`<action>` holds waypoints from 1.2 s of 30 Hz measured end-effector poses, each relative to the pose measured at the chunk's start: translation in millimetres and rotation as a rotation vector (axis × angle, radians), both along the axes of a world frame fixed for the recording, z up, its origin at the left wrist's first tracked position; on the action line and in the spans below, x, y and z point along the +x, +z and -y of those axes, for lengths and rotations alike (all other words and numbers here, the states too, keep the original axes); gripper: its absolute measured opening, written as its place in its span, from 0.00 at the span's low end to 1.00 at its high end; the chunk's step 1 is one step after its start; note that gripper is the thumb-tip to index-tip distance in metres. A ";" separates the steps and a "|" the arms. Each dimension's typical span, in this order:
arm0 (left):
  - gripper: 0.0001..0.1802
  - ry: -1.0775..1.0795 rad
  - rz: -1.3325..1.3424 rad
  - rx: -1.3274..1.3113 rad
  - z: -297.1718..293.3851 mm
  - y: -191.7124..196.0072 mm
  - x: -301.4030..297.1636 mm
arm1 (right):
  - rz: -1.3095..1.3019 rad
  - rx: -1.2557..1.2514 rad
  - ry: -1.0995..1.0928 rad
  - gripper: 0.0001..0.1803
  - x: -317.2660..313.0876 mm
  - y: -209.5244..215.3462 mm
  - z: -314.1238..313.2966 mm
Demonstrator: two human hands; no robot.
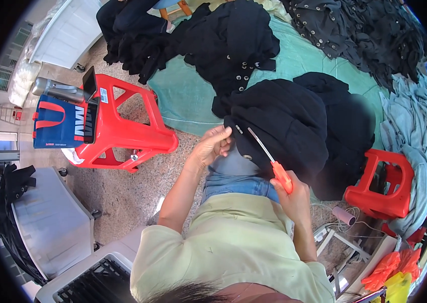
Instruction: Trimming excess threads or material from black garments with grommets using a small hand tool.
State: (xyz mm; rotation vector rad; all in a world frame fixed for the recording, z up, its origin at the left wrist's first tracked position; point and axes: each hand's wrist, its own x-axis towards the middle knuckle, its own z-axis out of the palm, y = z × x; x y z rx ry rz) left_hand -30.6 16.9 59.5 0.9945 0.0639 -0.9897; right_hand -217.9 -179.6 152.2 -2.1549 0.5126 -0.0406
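The tool lies aslant above the person's lap, its orange handle at the lower right and its thin metal shaft running to the upper left, so that the tip points away from the body and toward the left hand. The right hand is closed round the handle and hides its rear end. The tip is over the black garment, near small metal pieces at its edge; whether it touches the cloth cannot be told. The left thumb and fingers pinch that edge, just left of the tip. The garment is bunched across the knees, its bulk heaped beyond the shaft and to its right, the edge turned toward the left hand. Ahead, a pile of black clothes with shiny rings sits on a green sheet, and a darker heap lies farther right. To the left is a red stool bearing a blue bag and a steel flask. On the right, a second stool, also red, stands against grey cloth, with a pink cone and loose threads near it.
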 end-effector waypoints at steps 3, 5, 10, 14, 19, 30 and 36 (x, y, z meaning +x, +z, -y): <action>0.21 0.091 -0.078 0.119 16.2 7.3 -0.6 | -0.015 -0.024 0.017 0.16 0.7 0.3 0.0; 0.21 0.076 -0.080 0.162 26.9 10.0 -0.1 | -0.005 -0.037 0.013 0.16 -0.4 1.4 -0.8; 0.15 0.046 0.018 0.279 29.7 -0.1 6.0 | -0.020 -0.044 0.010 0.16 -1.9 5.6 -0.2; 0.11 0.138 -0.097 0.205 22.5 -3.8 6.4 | -0.016 -0.045 0.002 0.16 -4.1 4.1 -0.1; 0.09 0.277 -0.210 -0.058 25.2 -14.8 3.4 | 0.006 -0.073 0.035 0.16 -5.2 0.0 -1.4; 0.11 0.474 -0.441 -0.156 30.8 0.2 -3.8 | -0.095 -0.091 0.138 0.15 -8.0 13.3 -6.2; 0.08 0.420 -0.352 -0.164 25.7 7.4 -2.2 | -0.002 -0.113 0.048 0.15 1.0 2.5 -4.9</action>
